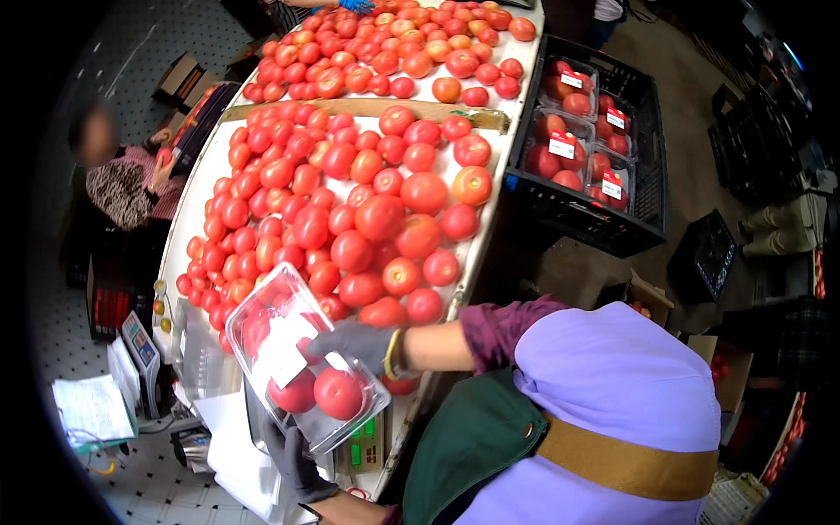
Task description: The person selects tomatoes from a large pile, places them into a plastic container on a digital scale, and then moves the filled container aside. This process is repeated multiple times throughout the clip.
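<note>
A clear plastic clamshell pack of tomatoes (339, 394) is held tilted over the near end of the sorting table. My left hand (297, 459), in a dark grey glove, grips its lower edge. On the lid lies a white label (278, 357). The gloved fingers of my right hand (350, 344) are closed at the label's edge, against the lid; their tips are partly hidden. Loose red tomatoes (350, 252) are spread over the white table just beyond the pack. A weighing scale with a green display (355, 454) is partly covered by the pack.
A black crate (588, 220) with several labelled tomato packs stands right of the table. A wooden divider (350, 106) crosses the table. Empty clear trays (201, 354), a scale with a display (140, 341) and papers (87, 407) are at the left. A co-worker (131, 184) sits beyond.
</note>
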`<state>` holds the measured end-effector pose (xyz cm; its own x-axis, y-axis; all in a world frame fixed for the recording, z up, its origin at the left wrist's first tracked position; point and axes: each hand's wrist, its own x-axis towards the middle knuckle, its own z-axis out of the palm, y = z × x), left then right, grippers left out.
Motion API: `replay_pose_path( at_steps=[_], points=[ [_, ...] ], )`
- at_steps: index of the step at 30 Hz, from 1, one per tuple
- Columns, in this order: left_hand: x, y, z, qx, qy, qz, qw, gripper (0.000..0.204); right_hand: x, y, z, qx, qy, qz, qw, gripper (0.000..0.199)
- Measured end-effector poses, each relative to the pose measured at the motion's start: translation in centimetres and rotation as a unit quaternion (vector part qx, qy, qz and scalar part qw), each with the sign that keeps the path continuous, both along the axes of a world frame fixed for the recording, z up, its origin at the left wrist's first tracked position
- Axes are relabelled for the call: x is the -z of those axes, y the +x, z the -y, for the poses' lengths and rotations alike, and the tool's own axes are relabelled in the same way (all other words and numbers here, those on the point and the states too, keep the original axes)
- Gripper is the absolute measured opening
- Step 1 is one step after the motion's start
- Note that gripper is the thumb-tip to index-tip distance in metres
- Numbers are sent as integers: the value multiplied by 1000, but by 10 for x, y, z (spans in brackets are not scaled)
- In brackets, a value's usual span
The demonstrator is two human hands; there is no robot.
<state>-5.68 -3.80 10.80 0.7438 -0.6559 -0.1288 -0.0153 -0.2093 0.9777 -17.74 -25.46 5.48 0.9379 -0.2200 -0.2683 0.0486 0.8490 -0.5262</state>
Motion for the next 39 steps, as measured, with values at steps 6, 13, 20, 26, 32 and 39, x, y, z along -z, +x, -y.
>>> replay_pose_path(
  at_steps=[6,13,20,26,32,39],
  points=[
    [-18,-140,159,219,-78,-35,972,96,14,-176,135,96,107,130,981,39],
    [20,-254,314,378,30,-61,923,61,31,-446,280,478,-81,0,875,42],
    [49,-275,330,332,69,-77,938,51,93,-620,437,507,-84,-235,825,46],
    [34,-272,304,180,123,-57,974,50,206,-636,521,319,-367,-709,511,58],
    [42,-234,211,-1,157,94,983,39,119,-476,567,334,-699,-537,335,55],
    [63,-133,47,-300,121,213,922,20,15,-58,363,83,-759,-44,644,29]
  ],
)
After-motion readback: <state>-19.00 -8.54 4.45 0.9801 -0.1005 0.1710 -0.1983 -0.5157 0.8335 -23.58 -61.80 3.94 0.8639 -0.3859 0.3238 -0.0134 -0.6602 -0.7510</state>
